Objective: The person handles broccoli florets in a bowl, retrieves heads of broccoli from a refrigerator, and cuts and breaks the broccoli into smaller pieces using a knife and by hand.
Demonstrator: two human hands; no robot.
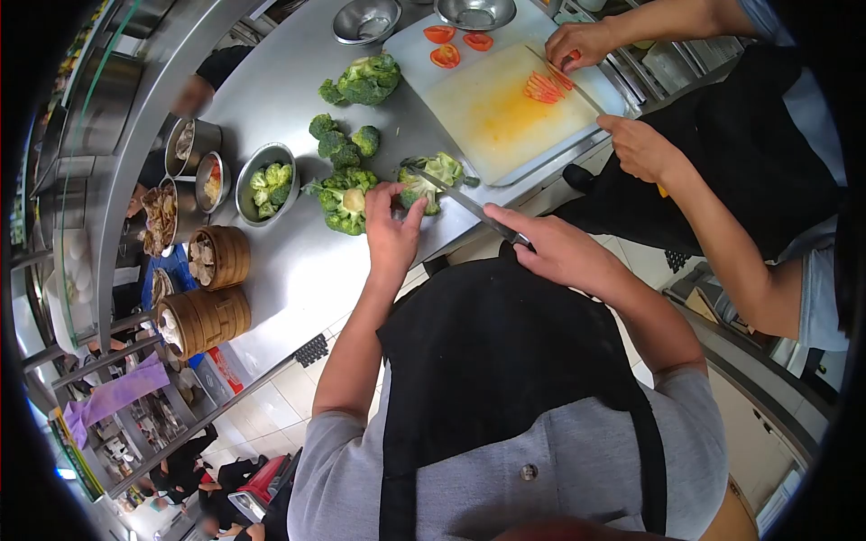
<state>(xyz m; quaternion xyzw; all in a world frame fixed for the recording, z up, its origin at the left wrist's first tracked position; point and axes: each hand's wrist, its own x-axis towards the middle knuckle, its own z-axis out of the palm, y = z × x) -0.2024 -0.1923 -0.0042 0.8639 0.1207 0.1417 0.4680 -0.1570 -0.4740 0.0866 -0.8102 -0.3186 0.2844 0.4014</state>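
Note:
A knife (469, 206) is gripped by its dark handle in my right hand (559, 252). Its blade slants up and left across a cut piece of broccoli (444, 169) near the counter edge. My left hand (392, 233) holds the near left side of that piece, fingers and thumb bent around it. Just left of those fingers lies another broccoli head (345, 200), its pale cut stem facing up. Loose broccoli florets (341, 144) and a large broccoli crown (370, 79) sit farther up the counter. Part of my left fingertips' contact is hidden.
A steel bowl (267, 184) of florets stands left of the broccoli, near bamboo steamers (206, 320). At upper right, a co-worker's hands (642, 149) hold a knife over sliced tomato (544, 88) on a cutting board (487, 135). Steel bowls (366, 20) stand at the top.

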